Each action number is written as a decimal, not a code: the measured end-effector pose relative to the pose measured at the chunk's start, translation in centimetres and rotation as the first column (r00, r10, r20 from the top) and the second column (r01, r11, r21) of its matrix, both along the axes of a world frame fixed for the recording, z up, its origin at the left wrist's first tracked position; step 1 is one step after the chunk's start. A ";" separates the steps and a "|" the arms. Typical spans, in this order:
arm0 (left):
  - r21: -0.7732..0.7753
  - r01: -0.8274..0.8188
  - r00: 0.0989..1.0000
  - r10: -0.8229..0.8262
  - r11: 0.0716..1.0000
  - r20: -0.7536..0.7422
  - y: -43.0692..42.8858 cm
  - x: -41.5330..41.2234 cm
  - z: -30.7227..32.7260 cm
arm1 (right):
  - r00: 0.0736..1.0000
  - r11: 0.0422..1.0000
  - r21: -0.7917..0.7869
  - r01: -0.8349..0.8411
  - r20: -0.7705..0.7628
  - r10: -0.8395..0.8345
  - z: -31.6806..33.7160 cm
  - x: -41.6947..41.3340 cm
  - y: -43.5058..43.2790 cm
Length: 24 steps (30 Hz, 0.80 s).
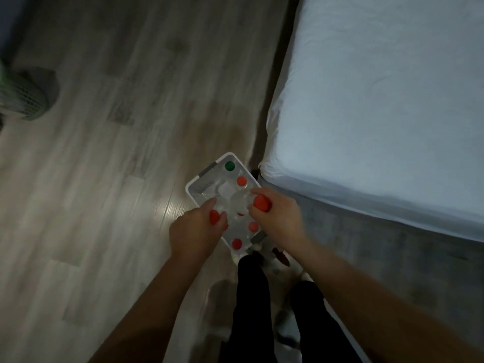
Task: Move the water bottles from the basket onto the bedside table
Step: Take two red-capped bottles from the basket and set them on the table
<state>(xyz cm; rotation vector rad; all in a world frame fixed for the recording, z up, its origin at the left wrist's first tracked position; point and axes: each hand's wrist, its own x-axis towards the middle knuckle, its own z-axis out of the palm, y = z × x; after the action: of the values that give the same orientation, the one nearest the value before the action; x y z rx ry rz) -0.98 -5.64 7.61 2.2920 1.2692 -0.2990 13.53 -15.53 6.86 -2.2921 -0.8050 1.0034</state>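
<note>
Head: bottle (262,203) in right hand (279,220)

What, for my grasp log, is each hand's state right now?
Left hand: grips the left red-capped bottle by its top.
Right hand: grips the right red-capped bottle by its top.

At least five red-capped bottles (241,181), one green-capped bottle (229,166), one basket (188,189).

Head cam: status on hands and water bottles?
Left hand grips red-capped bottle, right hand second red-capped bottle. Both over the basket; other bottles inside. Bedside table not in view; bed close on right.
</note>
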 end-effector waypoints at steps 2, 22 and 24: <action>-0.035 -0.045 0.999 0.046 0.998 0.026 -2.1 0.0 3.1 | 0.993 0.990 0.084 0.115 -0.020 -0.113 2.6 0.3 -3.4; -0.150 0.358 0.906 -0.304 0.922 0.294 -37.0 12.6 12.7 | 0.695 0.692 0.180 0.699 0.055 -0.717 12.1 3.1 -49.7; -0.130 0.428 0.878 -0.377 0.894 0.296 -41.4 14.3 12.9 | 0.621 0.623 0.174 0.763 0.075 -0.780 12.1 3.3 -54.2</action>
<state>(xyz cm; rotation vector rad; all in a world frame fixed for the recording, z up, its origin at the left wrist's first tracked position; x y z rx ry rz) 13.35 -47.07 20.54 2.3181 0.5925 -0.2354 16.78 -69.75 18.98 -2.2466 0.1381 0.3601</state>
